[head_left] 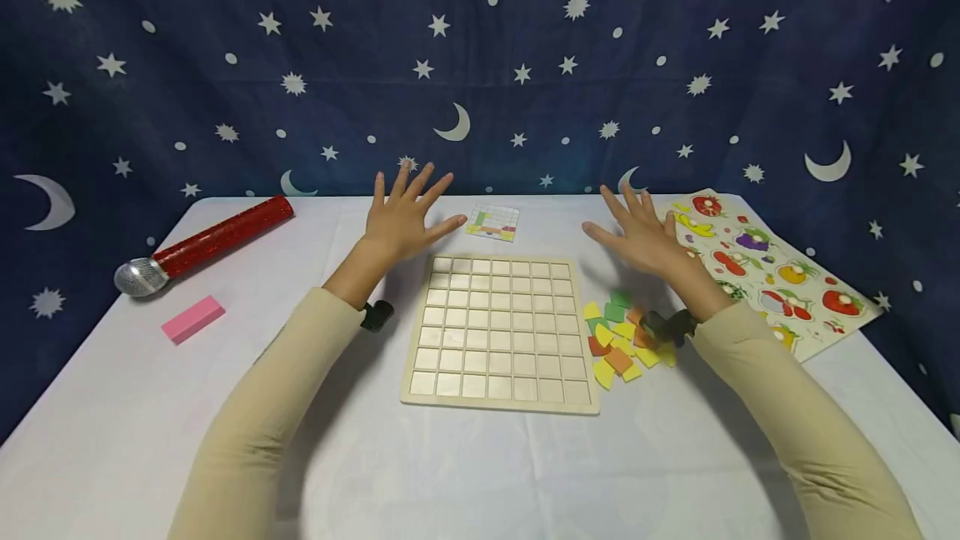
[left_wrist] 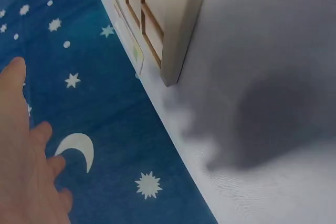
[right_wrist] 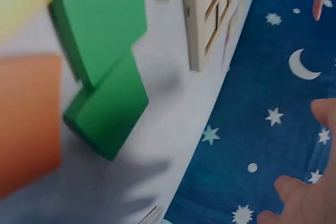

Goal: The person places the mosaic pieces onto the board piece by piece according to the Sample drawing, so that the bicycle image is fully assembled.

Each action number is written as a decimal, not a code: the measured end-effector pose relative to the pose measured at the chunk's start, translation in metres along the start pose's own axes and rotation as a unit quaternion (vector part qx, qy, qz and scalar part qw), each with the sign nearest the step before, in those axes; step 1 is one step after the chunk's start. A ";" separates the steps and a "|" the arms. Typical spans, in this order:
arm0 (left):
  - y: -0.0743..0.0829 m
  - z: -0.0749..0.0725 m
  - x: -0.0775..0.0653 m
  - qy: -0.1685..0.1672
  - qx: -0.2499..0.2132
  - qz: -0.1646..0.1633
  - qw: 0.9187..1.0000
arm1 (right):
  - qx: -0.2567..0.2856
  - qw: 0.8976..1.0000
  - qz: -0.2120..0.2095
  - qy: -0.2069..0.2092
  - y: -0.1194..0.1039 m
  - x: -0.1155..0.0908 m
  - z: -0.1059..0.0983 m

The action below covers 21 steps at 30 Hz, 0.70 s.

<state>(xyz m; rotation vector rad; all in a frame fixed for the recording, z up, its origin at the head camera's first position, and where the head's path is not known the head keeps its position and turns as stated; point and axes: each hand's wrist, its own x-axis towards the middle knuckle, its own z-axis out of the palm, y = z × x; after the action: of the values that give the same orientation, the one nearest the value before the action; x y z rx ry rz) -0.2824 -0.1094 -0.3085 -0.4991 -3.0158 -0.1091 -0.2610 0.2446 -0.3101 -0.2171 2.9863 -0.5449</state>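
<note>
Both hands hover over the white table with fingers spread, holding nothing. My left hand (head_left: 399,222) is above the far left corner of a wooden grid board (head_left: 501,333), whose square cells hold no pieces. Beyond the board's far edge lies a small pattern card (head_left: 492,222) with a coloured grid. My right hand (head_left: 637,236) is raised to the right of the board, beyond a loose pile of yellow, green, orange and red pieces (head_left: 618,359). In the right wrist view, green pieces (right_wrist: 107,103) lie close to the camera, beside an orange piece (right_wrist: 26,124).
At the left lie a red toy microphone (head_left: 217,237) with a silver head and a pink block (head_left: 193,320). A fruit puzzle board (head_left: 780,273) lies at the right, partly behind the right hand. A dark blue curtain (head_left: 495,40) with stars and moons hangs behind the table.
</note>
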 end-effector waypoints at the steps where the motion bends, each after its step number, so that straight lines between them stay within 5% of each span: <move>1: 0.000 0.000 -0.003 0.000 -0.003 0.011 1.000 | 0.001 1.000 -0.001 -0.004 0.000 -0.003 0.000; 10: 0.000 -0.001 -0.028 -0.002 -0.028 0.096 0.995 | 0.000 1.000 -0.018 -0.019 -0.005 -0.029 0.003; 13: -0.005 0.001 -0.037 -0.025 -0.068 0.126 0.989 | 0.012 0.999 -0.021 -0.038 -0.004 -0.038 0.005; 18: -0.016 0.007 -0.050 -0.106 -0.184 0.174 0.962 | 0.047 0.995 -0.056 -0.065 0.005 -0.047 0.009; 21: -0.022 0.008 -0.055 -0.146 -0.243 0.174 0.943 | 0.055 0.994 -0.066 -0.072 0.009 -0.051 0.010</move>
<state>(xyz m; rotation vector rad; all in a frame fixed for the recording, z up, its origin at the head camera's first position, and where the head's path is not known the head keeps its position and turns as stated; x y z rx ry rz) -0.2380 -0.1474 -0.3224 -1.1735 -3.1001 -0.8359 -0.2106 0.2573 -0.3184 -0.4276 2.8072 -0.6747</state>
